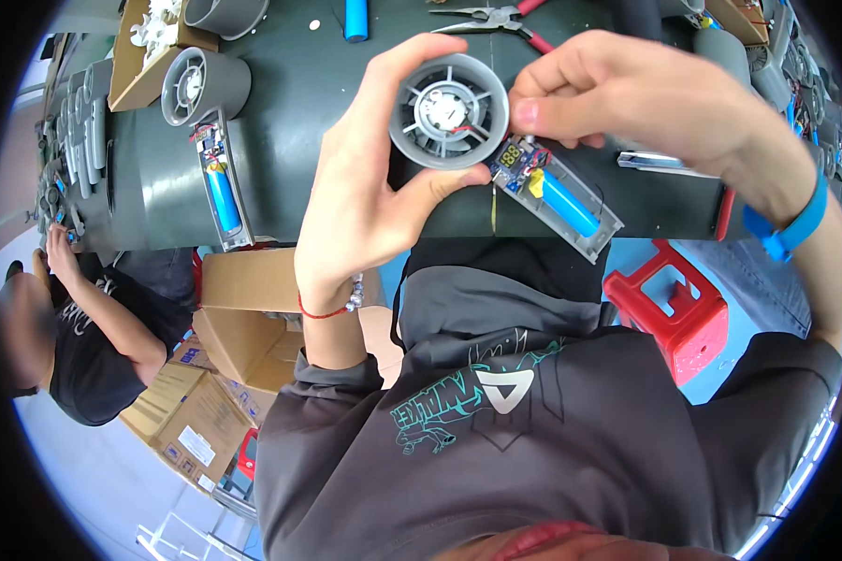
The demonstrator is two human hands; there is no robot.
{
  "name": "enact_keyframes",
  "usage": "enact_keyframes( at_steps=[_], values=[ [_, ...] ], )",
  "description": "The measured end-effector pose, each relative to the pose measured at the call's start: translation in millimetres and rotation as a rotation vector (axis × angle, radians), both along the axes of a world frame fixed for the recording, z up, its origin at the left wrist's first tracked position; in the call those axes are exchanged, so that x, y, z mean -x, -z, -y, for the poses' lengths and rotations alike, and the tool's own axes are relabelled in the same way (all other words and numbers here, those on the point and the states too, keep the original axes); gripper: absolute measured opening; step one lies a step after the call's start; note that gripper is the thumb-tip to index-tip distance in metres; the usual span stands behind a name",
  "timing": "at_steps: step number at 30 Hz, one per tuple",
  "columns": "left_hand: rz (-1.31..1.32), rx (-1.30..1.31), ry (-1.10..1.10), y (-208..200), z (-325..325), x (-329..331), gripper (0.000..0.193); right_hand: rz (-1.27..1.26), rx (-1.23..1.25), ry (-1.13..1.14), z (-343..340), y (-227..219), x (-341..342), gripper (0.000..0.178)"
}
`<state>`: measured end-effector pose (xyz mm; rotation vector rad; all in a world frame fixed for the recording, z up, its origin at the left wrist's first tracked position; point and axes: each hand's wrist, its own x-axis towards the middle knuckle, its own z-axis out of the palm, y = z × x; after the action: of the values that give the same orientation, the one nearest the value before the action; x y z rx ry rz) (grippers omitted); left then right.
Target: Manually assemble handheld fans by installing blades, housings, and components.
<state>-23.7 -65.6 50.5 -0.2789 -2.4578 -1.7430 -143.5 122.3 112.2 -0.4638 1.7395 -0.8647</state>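
Observation:
My left hand is wrapped round a grey round fan housing, its spoked opening facing up. Joined to the housing's lower right is a grey handle half-shell, which carries a small circuit board and a blue cylindrical battery. At the housing's right edge, just above the board, my right hand is closed in a pinch. Whatever lies between those fingertips is hidden.
A second fan housing with an open handle shell lies to the left. Pliers and a loose blue battery are at the back. Right of my hands lies a utility knife. Another person works at far left.

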Motion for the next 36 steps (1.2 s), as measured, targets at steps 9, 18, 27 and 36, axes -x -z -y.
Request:
enact_keyframes(
  at_steps=[9,18,27,36],
  values=[
    [0.033,-0.097,-0.007,4,3,-1,0.075,-0.493,-0.098,-0.201,0,-33,-1,0.021],
    [0.054,-0.124,-0.133,3,2,-2,0.065,-1.04,0.172,-0.476,42,-34,-30,0.062],
    [-0.074,-0.053,-0.111,1,6,-6,0.056,-1.076,-0.048,-0.766,72,-61,-25,0.057],
    [-0.165,-0.131,-0.166,-1,4,-11,0.054,-0.988,-0.054,-0.77,81,-70,-28,0.058]
  ],
)
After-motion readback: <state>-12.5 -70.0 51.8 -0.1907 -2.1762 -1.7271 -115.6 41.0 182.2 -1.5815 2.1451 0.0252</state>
